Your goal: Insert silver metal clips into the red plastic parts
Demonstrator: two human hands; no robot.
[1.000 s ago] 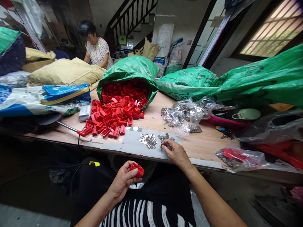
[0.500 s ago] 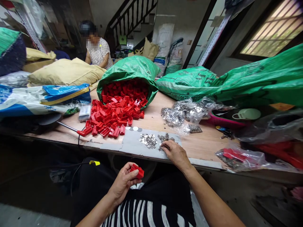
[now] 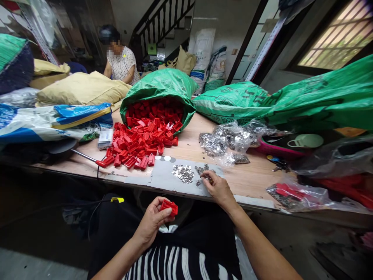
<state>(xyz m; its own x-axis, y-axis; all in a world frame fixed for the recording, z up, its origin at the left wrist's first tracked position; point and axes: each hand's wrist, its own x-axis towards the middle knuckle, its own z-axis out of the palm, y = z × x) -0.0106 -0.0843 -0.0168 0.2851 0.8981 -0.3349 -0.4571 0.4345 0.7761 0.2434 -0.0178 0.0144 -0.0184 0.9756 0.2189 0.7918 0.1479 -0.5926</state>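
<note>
My left hand (image 3: pixel 154 223), over my lap below the table edge, holds a red plastic casing (image 3: pixel 169 208) between thumb and fingers. On the table my right hand (image 3: pixel 217 186) has its fingertips pinched together at the near edge of a small heap of metal parts (image 3: pixel 201 169). What sits between those fingertips is too small to make out. Left of that heap lies a second, shinier pile of metal pieces (image 3: pixel 183 174). Both piles rest on a grey sheet (image 3: pixel 160 175).
Many red casings (image 3: pixel 140 144) spill from a green sack (image 3: pixel 163 83) onto the wooden table (image 3: pixel 189 144). Bags of metal parts (image 3: pixel 214 144) lie at right, near a pink basket (image 3: pixel 276 149) with a pale green cup (image 3: pixel 309 140). Across the table sits another person (image 3: pixel 124 64).
My right hand has drawn slightly back and right, its fingers lifted a little from the heap. The left hand keeps hold of the red casing almost unmoved.
</note>
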